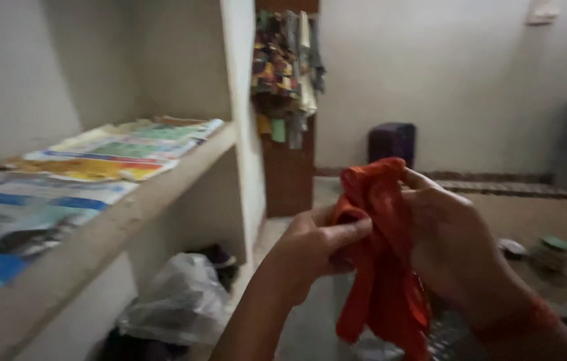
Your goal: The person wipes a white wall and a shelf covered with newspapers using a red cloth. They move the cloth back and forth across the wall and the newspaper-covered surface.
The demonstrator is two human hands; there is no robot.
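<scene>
An orange-red cloth [380,267] hangs bunched in front of me, held by both hands. My left hand [313,247] pinches its left fold between thumb and fingers. Behind the cloth's upper right part my right hand [454,237] grips it, fingers curled around the top edge. The cloth's lower end dangles toward the floor. A red thread or band circles my right wrist.
A concrete shelf [130,214] lined with printed paper sheets [89,164] runs along the left. Below it lies a white plastic bag [180,301]. Clothes [287,67] hang on a wooden door behind. A dark box [392,142] and small tins [551,251] sit on the floor.
</scene>
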